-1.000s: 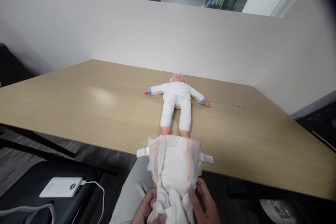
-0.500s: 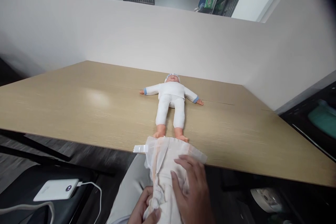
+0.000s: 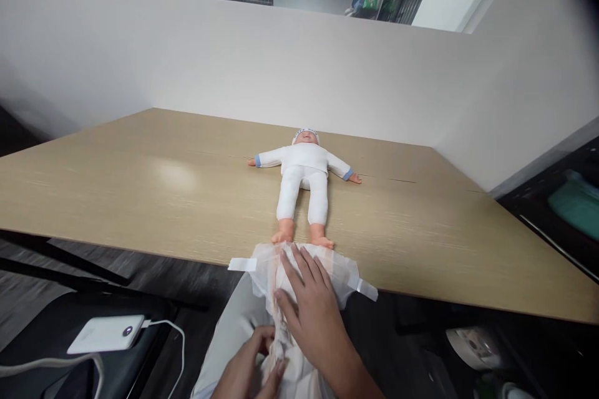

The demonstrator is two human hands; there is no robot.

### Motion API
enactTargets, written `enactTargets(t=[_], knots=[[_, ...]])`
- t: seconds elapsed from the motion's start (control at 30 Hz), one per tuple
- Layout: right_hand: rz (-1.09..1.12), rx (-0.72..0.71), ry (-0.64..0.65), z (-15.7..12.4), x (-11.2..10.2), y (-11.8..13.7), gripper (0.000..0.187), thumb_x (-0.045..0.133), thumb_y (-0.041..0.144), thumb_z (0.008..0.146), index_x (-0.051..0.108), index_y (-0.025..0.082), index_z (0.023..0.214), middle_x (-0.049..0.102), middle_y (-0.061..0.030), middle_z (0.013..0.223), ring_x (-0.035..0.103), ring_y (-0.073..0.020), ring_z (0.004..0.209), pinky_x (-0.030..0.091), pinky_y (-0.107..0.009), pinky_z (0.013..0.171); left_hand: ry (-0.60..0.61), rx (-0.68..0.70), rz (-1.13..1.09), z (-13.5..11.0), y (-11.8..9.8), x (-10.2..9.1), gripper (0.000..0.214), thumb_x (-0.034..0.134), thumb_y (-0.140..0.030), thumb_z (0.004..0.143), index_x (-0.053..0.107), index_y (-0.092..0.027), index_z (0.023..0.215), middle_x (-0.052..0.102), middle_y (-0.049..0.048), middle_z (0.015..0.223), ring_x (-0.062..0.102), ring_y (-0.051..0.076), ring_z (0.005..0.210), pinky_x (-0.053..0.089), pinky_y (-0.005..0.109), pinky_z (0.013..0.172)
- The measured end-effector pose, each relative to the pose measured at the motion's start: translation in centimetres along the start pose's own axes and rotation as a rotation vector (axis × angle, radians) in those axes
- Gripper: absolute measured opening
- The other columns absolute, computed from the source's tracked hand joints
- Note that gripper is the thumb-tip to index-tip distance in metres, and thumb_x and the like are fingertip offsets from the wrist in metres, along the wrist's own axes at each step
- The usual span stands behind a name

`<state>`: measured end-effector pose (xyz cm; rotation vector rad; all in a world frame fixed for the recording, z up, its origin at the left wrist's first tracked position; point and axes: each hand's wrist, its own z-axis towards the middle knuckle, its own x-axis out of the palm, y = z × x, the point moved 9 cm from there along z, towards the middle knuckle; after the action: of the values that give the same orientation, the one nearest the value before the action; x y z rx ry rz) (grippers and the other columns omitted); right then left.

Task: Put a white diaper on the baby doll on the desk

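a pale wood table (image 3: 201, 199) stands against a white partition (image 3: 234, 68), over dark floor (image 3: 163, 277) beside a black seat (image 3: 42, 324).

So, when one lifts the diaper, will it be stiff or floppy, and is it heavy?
Probably floppy: the diaper bunches and creases at the left hand. Likely light, since its sides look thin and sheer. Its tabs might catch on things, as they stick out at both sides.

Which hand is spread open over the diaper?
The right hand: it reaches across the diaper toward the doll's feet. The left hand is curled, gripping the bunched nearer part.
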<state>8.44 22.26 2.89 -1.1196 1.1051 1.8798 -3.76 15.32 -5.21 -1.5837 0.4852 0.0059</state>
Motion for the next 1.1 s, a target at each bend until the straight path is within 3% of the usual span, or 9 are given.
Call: enactTargets(t=[0.13, 0.27, 0.37, 0.47, 0.6, 0.7, 0.83, 0.93, 1.1], knots=[[0.007, -0.007, -0.001, 0.4, -0.6, 0.0, 0.062, 0.054, 0.033, 0.105, 0.038, 0.027, 0.164, 0.038, -0.0034, 0.171, 0.035, -0.0279, 0.158, 0.04, -0.054, 0.128, 0.07, 0.213, 0.462, 1.6, -2.9, -2.9, 0.022, 0.053, -0.037, 0.106, 0.069, -0.024, 0.11, 0.073, 0.0065, 0.096, 0.066, 0.023, 0.089, 0.052, 0.03, 0.081], [0.016, -0.026, 0.004, 0.8, -0.8, 0.1, 0.059, 0.055, 0.032, 0.105, 0.041, 0.027, 0.162, 0.039, -0.0031, 0.17, 0.037, -0.0281, 0.156, 0.04, -0.054, 0.127, 0.038, 0.445, 0.717, 3.6, -7.7, -6.3, 0.021, 0.047, -0.026, 0.107, 0.067, -0.022, 0.102, 0.07, 0.0065, 0.095, 0.061, 0.023, 0.088, 0.048, 0.033, 0.081], [0.024, -0.029, 0.002, 0.8, -0.9, 0.3, 0.059, 0.055, 0.031, 0.105, 0.042, 0.026, 0.162, 0.04, -0.0043, 0.17, 0.037, -0.0291, 0.156, 0.04, -0.055, 0.127, 0.009, 0.591, 0.808, 6.4, -11.2, -8.4, 0.019, 0.048, -0.024, 0.106, 0.066, -0.02, 0.112, 0.07, 0.0093, 0.106, 0.059, 0.024, 0.097, 0.047, 0.037, 0.089], [0.034, -0.023, -0.024, 0.6, -0.8, 0.3, 0.058, 0.056, 0.03, 0.104, 0.042, 0.022, 0.161, 0.042, -0.0071, 0.168, 0.037, -0.0297, 0.156, 0.039, -0.055, 0.127, -0.026, 0.648, 0.9, 11.4, -13.0, -9.6, 0.033, 0.048, -0.021, 0.106, 0.059, -0.02, 0.137, 0.063, 0.0135, 0.137, 0.056, 0.028, 0.122, 0.045, 0.044, 0.105], [0.083, 0.013, -0.094, 0.5, -0.8, -0.1, 0.06, 0.059, 0.029, 0.102, 0.042, 0.015, 0.158, 0.048, -0.0129, 0.163, 0.042, -0.0303, 0.153, 0.04, -0.054, 0.126, 0.052, 0.702, 1.133, 18.7, -13.5, -7.8, 0.083, 0.064, -0.011, 0.088, 0.034, -0.019, 0.164, 0.038, 0.021, 0.165, 0.042, 0.039, 0.146, 0.04, 0.052, 0.114], [0.101, 0.011, -0.114, 0.6, -0.7, -0.3, 0.06, 0.059, 0.026, 0.101, 0.042, 0.015, 0.158, 0.05, -0.0127, 0.162, 0.044, -0.0301, 0.152, 0.042, -0.054, 0.125, 0.162, 0.821, 1.272, 22.0, -14.1, -5.3, 0.106, 0.069, -0.003, 0.075, 0.025, -0.026, 0.169, 0.029, 0.0188, 0.173, 0.037, 0.044, 0.152, 0.034, 0.055, 0.119], [0.084, -0.017, -0.12, 0.7, -0.7, -0.3, 0.053, 0.058, 0.024, 0.1, 0.05, 0.015, 0.152, 0.053, -0.0127, 0.16, 0.046, -0.0297, 0.151, 0.043, -0.055, 0.124, 0.356, 1.031, 1.308, 23.3, -14.6, -2.5, 0.104, 0.071, 0.002, 0.069, 0.041, -0.032, 0.163, 0.022, 0.0154, 0.176, 0.033, 0.043, 0.157, 0.031, 0.053, 0.123], [0.077, -0.019, -0.127, 0.8, -0.7, -0.4, 0.049, 0.056, 0.022, 0.101, 0.053, 0.014, 0.15, 0.055, -0.0133, 0.158, 0.048, -0.0293, 0.149, 0.045, -0.054, 0.123, 0.447, 1.107, 1.285, 23.5, -14.8, -1.9, 0.098, 0.077, -0.001, 0.063, 0.053, -0.029, 0.153, 0.023, 0.0163, 0.176, 0.033, 0.044, 0.156, 0.033, 0.054, 0.122], [0.073, -0.014, -0.105, 0.7, -0.4, -1.1, 0.054, 0.056, 0.026, 0.103, 0.048, 0.015, 0.155, 0.053, -0.0118, 0.161, 0.048, -0.0286, 0.15, 0.048, -0.053, 0.122, 0.492, 1.185, 1.201, 23.5, -15.8, -1.4, 0.047, 0.066, -0.019, 0.086, 0.065, -0.022, 0.134, 0.049, 0.0122, 0.163, 0.045, 0.038, 0.143, 0.04, 0.052, 0.113]])
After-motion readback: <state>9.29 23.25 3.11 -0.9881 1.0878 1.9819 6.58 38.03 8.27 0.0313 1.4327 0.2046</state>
